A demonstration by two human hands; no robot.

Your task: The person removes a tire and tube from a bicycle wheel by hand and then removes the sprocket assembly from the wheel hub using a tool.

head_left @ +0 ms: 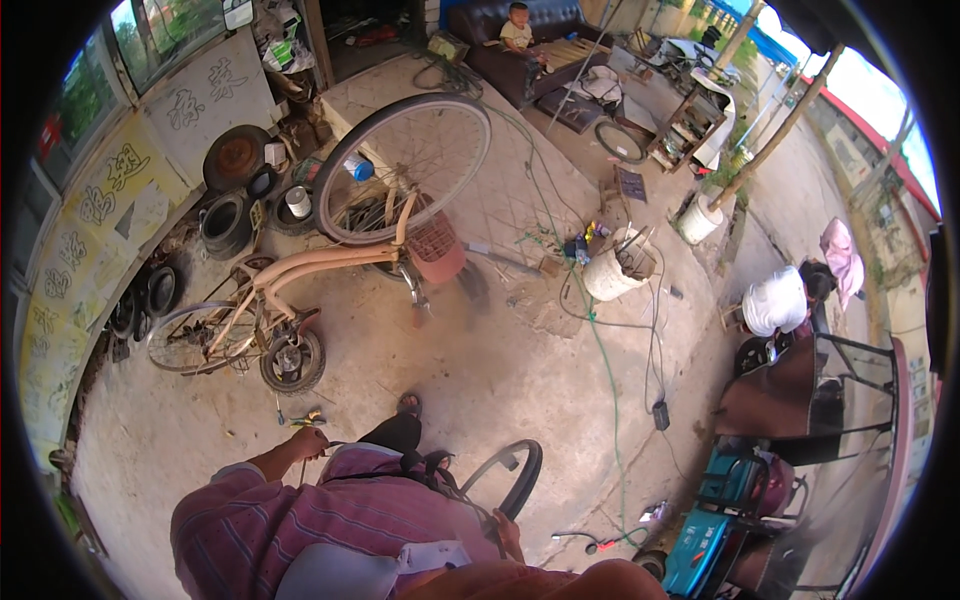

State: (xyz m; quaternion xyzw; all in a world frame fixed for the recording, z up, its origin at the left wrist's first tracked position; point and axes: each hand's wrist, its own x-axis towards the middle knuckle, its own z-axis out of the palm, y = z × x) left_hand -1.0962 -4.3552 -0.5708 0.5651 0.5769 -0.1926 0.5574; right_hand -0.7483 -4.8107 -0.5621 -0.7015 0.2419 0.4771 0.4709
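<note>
My left hand (pixel 310 443) is closed at the left, in front of my pink striped shirt; a thin dark piece shows at its fingers, its kind unclear. Lower right, the fingers of my right hand (pixel 508 538) curl at the lower edge of a black bicycle tyre (pixel 527 480), which stands tilted beside my legs. Part of the tyre is hidden by my body. Ahead on the left, a tan bicycle (pixel 320 258) stands upturned, with its large front wheel (pixel 482 150) raised and a red basket (pixel 436 252) below it. Small hand tools (pixel 301 418) lie on the concrete near my left hand.
Old tyres (pixel 226 222) line the left wall. A white bucket (pixel 612 274) stands ahead right, with a green hose (pixel 603 360) and cables across the floor. Teal boxes (pixel 697 550) are at lower right. A person (pixel 775 300) bends at the right; a child (pixel 517 32) is on the far sofa.
</note>
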